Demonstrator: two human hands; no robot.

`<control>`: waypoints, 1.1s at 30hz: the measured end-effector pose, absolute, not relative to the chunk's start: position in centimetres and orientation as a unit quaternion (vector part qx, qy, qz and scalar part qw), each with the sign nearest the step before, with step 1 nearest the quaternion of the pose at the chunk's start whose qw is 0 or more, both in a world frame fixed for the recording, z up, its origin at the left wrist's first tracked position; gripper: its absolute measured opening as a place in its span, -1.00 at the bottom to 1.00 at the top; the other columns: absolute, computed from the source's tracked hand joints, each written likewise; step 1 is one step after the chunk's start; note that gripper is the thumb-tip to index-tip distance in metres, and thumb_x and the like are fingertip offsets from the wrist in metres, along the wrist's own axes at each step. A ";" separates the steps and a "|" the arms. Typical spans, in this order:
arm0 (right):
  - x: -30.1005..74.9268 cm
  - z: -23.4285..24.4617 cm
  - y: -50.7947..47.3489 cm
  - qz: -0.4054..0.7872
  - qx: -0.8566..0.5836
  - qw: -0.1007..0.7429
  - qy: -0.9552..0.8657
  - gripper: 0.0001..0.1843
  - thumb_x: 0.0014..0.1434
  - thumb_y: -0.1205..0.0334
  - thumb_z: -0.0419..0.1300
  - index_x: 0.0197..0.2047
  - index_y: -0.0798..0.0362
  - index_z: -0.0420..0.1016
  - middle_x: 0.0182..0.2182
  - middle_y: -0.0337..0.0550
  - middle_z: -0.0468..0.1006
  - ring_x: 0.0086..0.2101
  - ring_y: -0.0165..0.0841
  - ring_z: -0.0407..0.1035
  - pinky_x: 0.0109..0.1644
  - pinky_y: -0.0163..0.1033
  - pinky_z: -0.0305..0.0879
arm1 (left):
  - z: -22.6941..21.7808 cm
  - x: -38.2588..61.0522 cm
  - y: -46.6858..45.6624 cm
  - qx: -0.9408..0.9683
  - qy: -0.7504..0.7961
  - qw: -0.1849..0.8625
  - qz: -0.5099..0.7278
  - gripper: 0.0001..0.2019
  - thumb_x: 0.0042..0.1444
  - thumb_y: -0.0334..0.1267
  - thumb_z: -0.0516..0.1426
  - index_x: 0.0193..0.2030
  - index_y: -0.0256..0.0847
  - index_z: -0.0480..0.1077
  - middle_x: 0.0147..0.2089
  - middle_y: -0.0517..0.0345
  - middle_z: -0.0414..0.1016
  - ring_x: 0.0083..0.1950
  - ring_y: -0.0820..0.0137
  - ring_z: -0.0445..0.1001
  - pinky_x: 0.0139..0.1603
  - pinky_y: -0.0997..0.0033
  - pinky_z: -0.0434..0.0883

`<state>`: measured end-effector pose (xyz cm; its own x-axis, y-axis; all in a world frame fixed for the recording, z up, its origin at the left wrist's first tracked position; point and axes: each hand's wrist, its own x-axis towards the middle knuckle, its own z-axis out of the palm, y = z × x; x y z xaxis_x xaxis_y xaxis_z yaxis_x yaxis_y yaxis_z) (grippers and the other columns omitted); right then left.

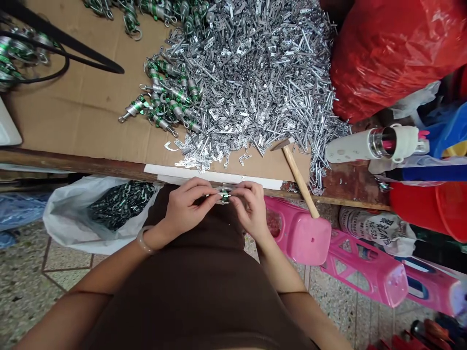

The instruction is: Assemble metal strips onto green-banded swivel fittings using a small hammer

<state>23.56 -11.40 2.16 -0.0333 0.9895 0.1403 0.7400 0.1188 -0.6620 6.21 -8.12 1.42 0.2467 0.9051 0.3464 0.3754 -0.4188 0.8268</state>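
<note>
Between my two hands, just in front of the table edge, is a small green and silver metal fitting [224, 196]. My left hand [190, 204] pinches its left end between thumb and fingers. Thumb and fingers of my right hand [250, 204] close on its right end. The fingers cover much of the piece, so its exact form is hard to tell. Beyond the hands lies a large heap of small silver metal parts [255, 73], flat perforated plates and pins among them. Several green and silver assembled fittings [171, 95] lie at the heap's left side.
A hammer [299, 180] rests across the table edge, its handle jutting out. To its right lie a white bottle [357, 145] and a red plastic bag [397, 53]. Pink stools [310, 238] stand below right; a white sack [69, 214] of dark green parts is below left.
</note>
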 end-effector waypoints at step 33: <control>21.6 0.3 -2.9 0.173 -0.772 0.101 -0.603 -0.80 0.16 0.11 0.10 -0.30 0.06 0.45 -0.24 -0.08 0.51 -0.17 -0.17 0.24 -0.10 -0.08 -0.01 | -2.0 6.8 -8.4 0.867 0.428 0.098 0.236 -0.81 0.14 -0.34 0.09 -0.11 -0.17 0.41 -0.28 0.12 0.49 -0.16 0.26 0.36 0.23 -0.20 0.12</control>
